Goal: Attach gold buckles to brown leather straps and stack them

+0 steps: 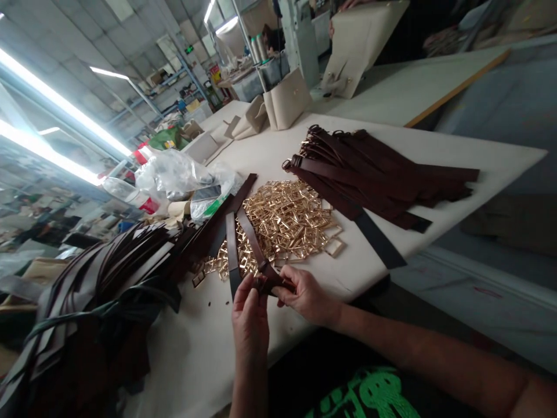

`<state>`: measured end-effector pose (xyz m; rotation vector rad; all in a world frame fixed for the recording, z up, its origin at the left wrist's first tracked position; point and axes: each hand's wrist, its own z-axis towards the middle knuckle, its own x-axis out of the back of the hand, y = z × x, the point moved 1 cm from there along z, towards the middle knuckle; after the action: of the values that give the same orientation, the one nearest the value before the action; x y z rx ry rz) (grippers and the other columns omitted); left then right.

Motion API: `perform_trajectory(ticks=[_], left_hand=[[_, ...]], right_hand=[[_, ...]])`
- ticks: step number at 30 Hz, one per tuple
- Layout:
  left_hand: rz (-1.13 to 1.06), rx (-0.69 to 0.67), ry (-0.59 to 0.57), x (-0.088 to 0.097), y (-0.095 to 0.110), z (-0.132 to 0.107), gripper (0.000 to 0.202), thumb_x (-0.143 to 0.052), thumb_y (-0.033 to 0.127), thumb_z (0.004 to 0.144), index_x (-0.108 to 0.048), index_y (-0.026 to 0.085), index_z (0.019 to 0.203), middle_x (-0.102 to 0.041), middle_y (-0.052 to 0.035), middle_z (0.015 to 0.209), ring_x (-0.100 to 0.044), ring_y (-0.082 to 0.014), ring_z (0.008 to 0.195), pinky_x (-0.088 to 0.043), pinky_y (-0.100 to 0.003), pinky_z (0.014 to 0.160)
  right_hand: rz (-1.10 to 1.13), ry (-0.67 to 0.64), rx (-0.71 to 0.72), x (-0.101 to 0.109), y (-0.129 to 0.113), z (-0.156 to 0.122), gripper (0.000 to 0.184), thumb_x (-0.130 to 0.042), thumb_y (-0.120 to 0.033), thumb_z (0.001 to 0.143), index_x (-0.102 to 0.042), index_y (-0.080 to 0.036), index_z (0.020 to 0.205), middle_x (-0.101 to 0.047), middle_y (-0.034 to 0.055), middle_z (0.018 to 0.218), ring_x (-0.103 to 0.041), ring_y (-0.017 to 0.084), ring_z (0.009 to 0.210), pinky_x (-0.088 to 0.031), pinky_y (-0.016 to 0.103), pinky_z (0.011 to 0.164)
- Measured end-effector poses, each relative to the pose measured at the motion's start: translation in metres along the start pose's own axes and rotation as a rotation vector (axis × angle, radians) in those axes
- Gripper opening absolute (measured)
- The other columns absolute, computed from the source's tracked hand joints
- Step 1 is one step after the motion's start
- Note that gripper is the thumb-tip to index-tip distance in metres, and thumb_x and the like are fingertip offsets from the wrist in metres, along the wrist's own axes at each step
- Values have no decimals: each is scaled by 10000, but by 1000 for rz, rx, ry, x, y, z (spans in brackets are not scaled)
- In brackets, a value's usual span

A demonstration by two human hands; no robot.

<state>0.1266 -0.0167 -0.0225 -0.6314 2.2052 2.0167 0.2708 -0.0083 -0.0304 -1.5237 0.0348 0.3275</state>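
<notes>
Close in front of me, my left hand (250, 313) and my right hand (307, 295) both pinch a dark brown leather strap (253, 239). The strap bends between my fingers, and its far part runs up over a heap of gold metal buckles (285, 217). Whether a buckle sits on the strap at my fingertips is too small to make out. Another strap (232, 244) lies just left of it, its dark end passing behind my left fingers. Thumb and fingers are closed on both hands.
Brown straps with rings (378, 168) lie piled at the right of the white table (491, 145). A large bundle of loose straps (104, 278) fills the left side. Behind are clear plastic bags (169, 174), beige bag pieces (287, 98) and a person's hand holding a beige panel (361, 46).
</notes>
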Motion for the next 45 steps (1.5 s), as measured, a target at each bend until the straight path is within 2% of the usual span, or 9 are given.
perform_trajectory(ticks=[4,8,14,23,29,34,36,40,45], left_hand=[[72,-23,7,-4,-4,-4,341,-816,363,696,-753,238,1007,-760,-60,1044,-697,-215,990,-533,-337,910],[99,-3,24,-3,-5,-1,330,-834,366,669,-766,242,967,-768,-43,997,-698,-208,950,-527,-330,897],[95,80,19,-1,3,3,369,-887,377,589,-776,203,896,-762,-59,927,-688,-175,827,-534,-264,754],[277,-129,-43,8,7,4,300,-851,291,685,-763,214,961,-744,-28,944,-656,-151,880,-504,-255,834],[180,-2,-77,2,7,6,294,-888,321,621,-769,192,857,-744,-24,822,-653,-130,756,-517,-224,725],[36,97,-68,-6,2,1,304,-881,380,615,-769,195,829,-752,-40,822,-666,-142,721,-524,-229,654],[30,92,-47,-6,0,-1,306,-867,403,634,-771,197,839,-757,-44,847,-675,-150,750,-529,-237,678],[172,-17,-1,-2,-3,-5,304,-864,350,653,-770,202,902,-759,-44,923,-682,-179,894,-523,-288,851],[270,-71,26,4,-6,-8,279,-817,360,713,-771,201,938,-752,-45,931,-676,-183,892,-519,-299,856]], right_hand=[[33,-11,-14,1,5,1,269,-695,-389,836,-501,-205,810,-577,-26,758,-633,134,610,-531,221,535],[47,-28,-9,1,7,2,213,-671,-332,842,-506,-202,809,-588,-25,757,-634,136,610,-530,229,545],[17,-88,21,3,2,4,201,-671,-325,839,-526,-189,807,-601,-19,731,-627,133,586,-496,219,525],[-6,-106,26,4,5,6,207,-666,-337,855,-532,-181,829,-599,-19,733,-646,139,588,-501,223,522],[-46,-121,52,5,4,5,211,-658,-313,866,-508,-186,791,-598,-23,690,-642,138,581,-472,214,513],[-23,-117,58,5,1,4,152,-637,-264,862,-520,-186,805,-615,-13,740,-643,137,591,-493,219,519],[-21,-120,55,5,0,4,124,-628,-251,863,-533,-184,822,-626,-7,762,-644,137,598,-504,224,531],[-15,-101,63,5,-1,4,121,-628,-236,853,-527,-186,810,-602,-22,723,-633,130,586,-483,208,513],[-32,-102,52,6,-2,4,158,-641,-270,857,-524,-184,796,-605,-21,705,-634,134,580,-481,213,517]])
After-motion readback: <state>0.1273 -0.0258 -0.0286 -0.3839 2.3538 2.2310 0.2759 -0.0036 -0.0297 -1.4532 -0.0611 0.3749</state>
